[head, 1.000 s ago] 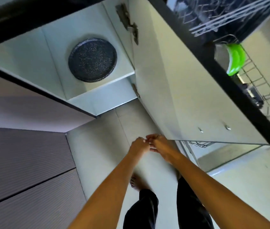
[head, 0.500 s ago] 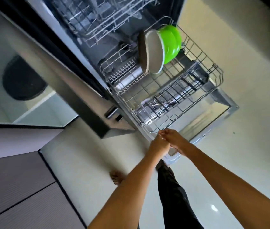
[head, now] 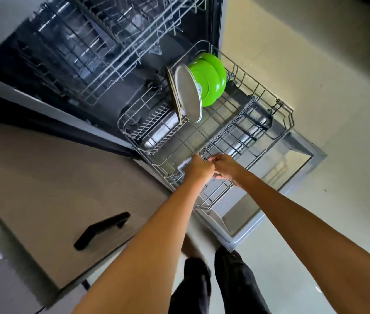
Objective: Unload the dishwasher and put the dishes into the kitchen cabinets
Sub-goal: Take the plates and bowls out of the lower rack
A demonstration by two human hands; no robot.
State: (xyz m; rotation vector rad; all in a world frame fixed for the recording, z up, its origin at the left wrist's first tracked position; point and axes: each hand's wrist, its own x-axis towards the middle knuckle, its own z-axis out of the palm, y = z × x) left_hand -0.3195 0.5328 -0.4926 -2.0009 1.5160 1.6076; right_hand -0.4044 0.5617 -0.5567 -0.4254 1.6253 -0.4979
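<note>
The dishwasher stands open with its lower rack (head: 277, 105) pulled out over the lowered door (head: 292, 168). At the back of the rack, standing on edge, are a dark plate (head: 171, 91), a pale grey plate (head: 188, 94) and green bowls (head: 212, 78). My left hand (head: 198, 169) and my right hand (head: 226, 166) meet above the rack's front edge. Their curled fingers touch each other, and I see nothing held in them. Both hands are well short of the dishes.
The upper rack (head: 111, 41) sits inside the dark tub, blurred. A beige drawer front with a black handle (head: 101, 230) lies to the left. A dark wire basket (head: 249, 125) occupies the rack's right side. My legs stand on pale floor (head: 315, 257) beside the door.
My view swung from the open cabinet with a dark plate over to the dishwasher. My hands stayed together and now hover over the lower rack's front edge.
</note>
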